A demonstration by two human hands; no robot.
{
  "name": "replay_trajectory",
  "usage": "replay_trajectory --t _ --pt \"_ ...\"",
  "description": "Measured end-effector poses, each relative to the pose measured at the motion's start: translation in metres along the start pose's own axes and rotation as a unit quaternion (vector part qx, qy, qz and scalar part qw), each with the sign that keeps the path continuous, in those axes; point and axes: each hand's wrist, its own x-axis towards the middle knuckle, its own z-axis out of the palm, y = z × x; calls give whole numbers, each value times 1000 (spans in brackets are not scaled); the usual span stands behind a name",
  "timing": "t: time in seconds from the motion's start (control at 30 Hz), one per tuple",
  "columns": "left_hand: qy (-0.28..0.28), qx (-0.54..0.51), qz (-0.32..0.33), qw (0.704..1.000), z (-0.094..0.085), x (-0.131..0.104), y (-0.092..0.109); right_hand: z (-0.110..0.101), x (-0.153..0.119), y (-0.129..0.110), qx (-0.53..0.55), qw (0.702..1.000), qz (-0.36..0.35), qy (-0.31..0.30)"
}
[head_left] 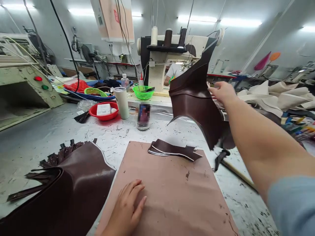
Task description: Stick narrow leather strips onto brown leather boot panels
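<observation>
pinkish board (172, 190): flat, straight-edged; a wide stretch of its surface shows between the left hand and the small pieces at its far edge. tabletop (61, 127): white, scuffed with dark marks; a broad band shows beyond the board, up to the glass jar (143, 126) and the red bowl (105, 117).

right hand (222, 91): arm stretched forward and out, thumb and fingers pinched on the right edge of the large brown panel (194, 105). the panel hangs in the air from this grip, mostly to the left of the fingers, above the tabletop and past the board's far right corner.

left hand (130, 203): on the near part of the board, palm down, fingers loosely extended, thumb apart, gripping nothing.

large brown panel: dark, smooth, leather-like, glossy; concave lower edge, pointed corners, a crease or seam across.

small brown pieces (172, 149): overlapping, notched at one end, pale-edged.

brown pile (83, 173): left of the board; sheen on top, curved fold, pale edge, ragged strips behind.

hand tool (233, 168): dark head, pale shaft, right of the board.

cream pieces (278, 98): curled, heaped beyond the right forearm.
</observation>
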Motion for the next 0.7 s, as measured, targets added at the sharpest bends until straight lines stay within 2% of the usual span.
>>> replay_trajectory --t 0.07,0.13,0.2,0.23,0.27,0.33,0.43,0.5,0.6,0.63,0.7 --pt "-5 7 -6 1000 -2 1 1 15 26 -1 -38 998 33 41" --pt "-17 9 -17 1000 -4 1 2 34 19 0 -54 997 31 36" --pt "-38 7 -27 999 -5 2 5 58 -18 2 -59 997 -31 -32" --pt "-50 5 -31 998 -5 2 6 71 -44 4 -76 985 -106 -112" --pt "-63 2 -34 997 -4 3 8 83 -73 7 -75 970 -142 -180" --pt "-89 -5 -38 995 -3 6 11 105 -130 12 -73 944 -168 -275" --pt "-108 -43 -58 992 -2 16 15 127 -194 17 -71 926 -186 -320" --pt "-106 -103 -84 985 -2 29 16 129 -216 17 -69 929 -194 -308" --pt "-89 -223 -171 955 -4 57 18 115 -230 11 -29 935 -213 -281" --pt "-88 -274 -218 932 -5 67 19 106 -233 8 -4 933 -220 -283" --pt "-119 -382 -307 863 -6 86 22 85 -238 1 46 923 -226 -309"
